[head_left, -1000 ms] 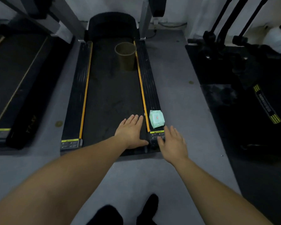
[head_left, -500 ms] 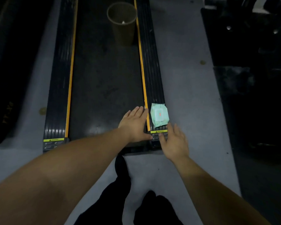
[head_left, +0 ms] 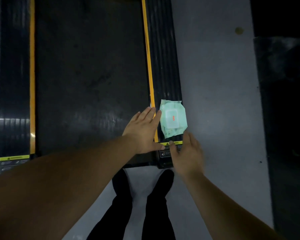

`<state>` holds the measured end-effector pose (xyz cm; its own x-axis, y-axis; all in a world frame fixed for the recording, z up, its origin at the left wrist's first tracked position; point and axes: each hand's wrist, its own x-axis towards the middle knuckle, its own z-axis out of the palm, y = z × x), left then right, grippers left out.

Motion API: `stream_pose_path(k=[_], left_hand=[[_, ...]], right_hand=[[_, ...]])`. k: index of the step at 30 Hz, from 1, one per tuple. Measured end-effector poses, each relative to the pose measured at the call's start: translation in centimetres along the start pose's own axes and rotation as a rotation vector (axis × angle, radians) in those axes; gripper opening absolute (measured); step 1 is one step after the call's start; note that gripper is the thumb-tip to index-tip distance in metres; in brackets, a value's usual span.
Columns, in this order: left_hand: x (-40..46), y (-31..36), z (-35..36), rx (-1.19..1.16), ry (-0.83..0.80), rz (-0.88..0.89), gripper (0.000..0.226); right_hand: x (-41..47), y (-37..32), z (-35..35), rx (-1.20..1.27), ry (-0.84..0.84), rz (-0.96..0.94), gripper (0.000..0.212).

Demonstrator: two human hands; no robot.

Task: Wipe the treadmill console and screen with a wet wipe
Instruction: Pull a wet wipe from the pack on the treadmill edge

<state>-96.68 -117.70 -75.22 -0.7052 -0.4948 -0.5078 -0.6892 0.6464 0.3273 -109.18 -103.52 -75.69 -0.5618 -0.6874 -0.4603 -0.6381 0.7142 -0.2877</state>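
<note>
A pale green pack of wet wipes (head_left: 173,118) lies flat on the right side rail (head_left: 164,66) of the treadmill, near its rear end. My left hand (head_left: 144,130) is spread open over the belt's edge, its fingertips just left of the pack. My right hand (head_left: 187,153) hovers open just below the pack, over the yellow warning label, blurred by motion. Neither hand holds anything. The console and screen are out of view.
The dark belt (head_left: 90,80) runs between yellow-striped rails, with the left rail (head_left: 16,84) at the frame's edge. Grey floor (head_left: 215,84) lies to the right, then a black mat (head_left: 284,101). My dark-trousered legs (head_left: 142,205) stand behind the treadmill's end.
The view has tilted down and come closer, so the brown bin on the belt has left the frame. Both hands have closed in on the wipes pack.
</note>
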Motion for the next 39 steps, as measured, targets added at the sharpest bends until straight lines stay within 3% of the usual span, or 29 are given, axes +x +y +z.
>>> stream_pose_path(k=[9,19,27,33,37,39], left_hand=[[10.3,-3.2,7.6,-0.028,0.038,-0.015,0.125],[16.1,-2.9,12.9,-0.070,0.105,0.050,0.112],[17.5,-3.0,15.1,-0.154,0.183,0.018,0.110],[17.7,-3.0,14.7,-0.141,0.160,0.002,0.120],[17.7,-3.1,14.7,-0.132,0.148,-0.007,0.122],[17.8,-3.2,14.7,-0.127,0.152,-0.003,0.120]], right_hand=[[10.8,2.4,7.5,0.011,0.093,-0.072,0.062],[18.0,3.4,11.9,0.048,0.150,-0.004,0.065],[19.1,3.4,13.5,0.005,0.308,-0.044,0.062],[19.1,4.8,11.4,0.154,0.229,-0.126,0.046],[19.5,7.4,9.3,0.294,0.271,0.015,0.028],[19.7,8.9,9.0,0.225,0.273,0.088,0.038]])
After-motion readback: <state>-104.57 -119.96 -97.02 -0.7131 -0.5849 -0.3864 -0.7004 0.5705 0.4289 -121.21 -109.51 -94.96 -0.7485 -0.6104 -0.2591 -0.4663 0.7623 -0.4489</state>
